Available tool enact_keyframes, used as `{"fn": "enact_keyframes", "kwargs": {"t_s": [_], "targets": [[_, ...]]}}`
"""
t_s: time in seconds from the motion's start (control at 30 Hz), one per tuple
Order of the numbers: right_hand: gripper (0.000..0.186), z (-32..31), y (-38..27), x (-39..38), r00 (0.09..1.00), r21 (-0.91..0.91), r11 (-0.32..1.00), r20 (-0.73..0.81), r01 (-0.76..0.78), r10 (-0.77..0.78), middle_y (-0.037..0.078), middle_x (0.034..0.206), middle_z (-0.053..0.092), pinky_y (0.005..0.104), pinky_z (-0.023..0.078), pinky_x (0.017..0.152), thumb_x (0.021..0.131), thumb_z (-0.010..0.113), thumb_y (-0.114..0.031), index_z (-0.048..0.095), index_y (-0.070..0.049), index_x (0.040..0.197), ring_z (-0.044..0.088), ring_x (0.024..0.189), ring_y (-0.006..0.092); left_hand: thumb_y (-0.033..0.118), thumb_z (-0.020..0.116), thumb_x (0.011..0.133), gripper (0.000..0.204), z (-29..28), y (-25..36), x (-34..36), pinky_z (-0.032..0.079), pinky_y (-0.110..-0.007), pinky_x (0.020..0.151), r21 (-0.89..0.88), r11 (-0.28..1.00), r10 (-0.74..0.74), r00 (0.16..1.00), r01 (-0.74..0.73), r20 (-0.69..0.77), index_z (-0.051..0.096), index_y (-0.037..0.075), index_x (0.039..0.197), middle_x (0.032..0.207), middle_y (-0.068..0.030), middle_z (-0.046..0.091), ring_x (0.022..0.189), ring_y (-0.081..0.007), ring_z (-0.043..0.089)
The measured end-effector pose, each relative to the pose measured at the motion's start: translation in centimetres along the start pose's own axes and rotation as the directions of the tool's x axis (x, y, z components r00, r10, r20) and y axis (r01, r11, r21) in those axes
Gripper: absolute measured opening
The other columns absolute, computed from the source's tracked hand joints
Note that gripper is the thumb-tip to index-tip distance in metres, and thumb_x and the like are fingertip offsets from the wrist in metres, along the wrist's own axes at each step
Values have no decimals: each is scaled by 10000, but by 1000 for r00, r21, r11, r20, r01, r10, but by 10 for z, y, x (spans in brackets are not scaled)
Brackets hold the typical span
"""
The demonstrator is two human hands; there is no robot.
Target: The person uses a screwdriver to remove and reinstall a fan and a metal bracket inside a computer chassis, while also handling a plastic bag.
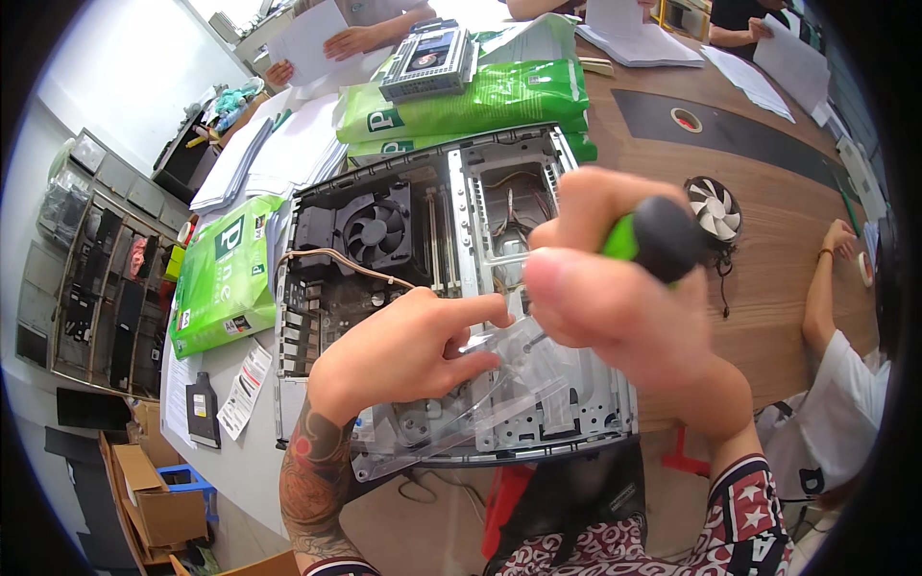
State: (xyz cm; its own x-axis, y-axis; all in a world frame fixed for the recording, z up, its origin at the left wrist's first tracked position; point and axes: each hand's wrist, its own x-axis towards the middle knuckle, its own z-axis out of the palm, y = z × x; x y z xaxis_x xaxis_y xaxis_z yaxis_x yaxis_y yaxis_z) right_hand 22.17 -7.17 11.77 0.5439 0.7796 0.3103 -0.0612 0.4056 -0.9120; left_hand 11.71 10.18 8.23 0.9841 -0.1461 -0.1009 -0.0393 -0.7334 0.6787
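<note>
An opened desktop computer case [459,226] lies flat in front of me, with a black cooling fan [373,226] and cables inside. My right hand [624,298], slightly blurred, is wrapped round a screwdriver [663,240] with a green and black handle, over the case's right half. Its tip is hard to make out. Over the lower middle of the case rests my left hand [399,346], thumb and index finger apart; its other fingers are partly hidden. A crumpled clear plastic bag [461,422] lies beneath it, across the case's near edge.
Green paper packs [480,101] lie behind the case, bearing a metal drive unit [429,62]; another green pack [226,278] is at left. A loose fan [714,209] and tape roll [686,120] lie on the wooden table [768,259]. Other people handle papers across the table; one sits at right.
</note>
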Motion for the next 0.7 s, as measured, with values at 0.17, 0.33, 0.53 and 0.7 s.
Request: {"fn": "enact_keyframes", "kwargs": {"t_s": [0.17,0.33,0.53,0.7], "targets": [[232,0,30,10,970,-203,950,88,238,-225,-21,561,477,247,292,452,812,641,-59,499,-47,630,407,500,40,184,720,832,258,7,-20,0,462,-423,545,159,979,132,991,-130,0,614,38,1015,586,-145,564,541,-352,563],[230,-1,6,2,988,-111,983,68,145,-138,-20,555,472,248,295,447,812,638,-60,499,-45,629,405,491,44,184,727,825,227,3,-6,-1,461,-423,539,98,988,124,990,-118,-59,617,7,914,584,-157,566,531,-353,560],[224,2,26,12,965,-171,952,98,255,-241,-22,544,476,237,290,439,815,624,-52,508,-38,624,415,480,39,199,731,827,243,6,-18,0,457,-417,530,173,979,117,993,-111,-27,624,16,946,568,-149,559,516,-352,549],[236,-3,-1,2,990,-74,990,86,117,-111,-28,561,475,240,283,455,817,626,-53,497,-36,621,402,506,37,220,741,825,273,8,-16,1,454,-411,525,90,992,87,995,-83,-45,595,-9,796,576,-156,567,514,-352,549]]}}
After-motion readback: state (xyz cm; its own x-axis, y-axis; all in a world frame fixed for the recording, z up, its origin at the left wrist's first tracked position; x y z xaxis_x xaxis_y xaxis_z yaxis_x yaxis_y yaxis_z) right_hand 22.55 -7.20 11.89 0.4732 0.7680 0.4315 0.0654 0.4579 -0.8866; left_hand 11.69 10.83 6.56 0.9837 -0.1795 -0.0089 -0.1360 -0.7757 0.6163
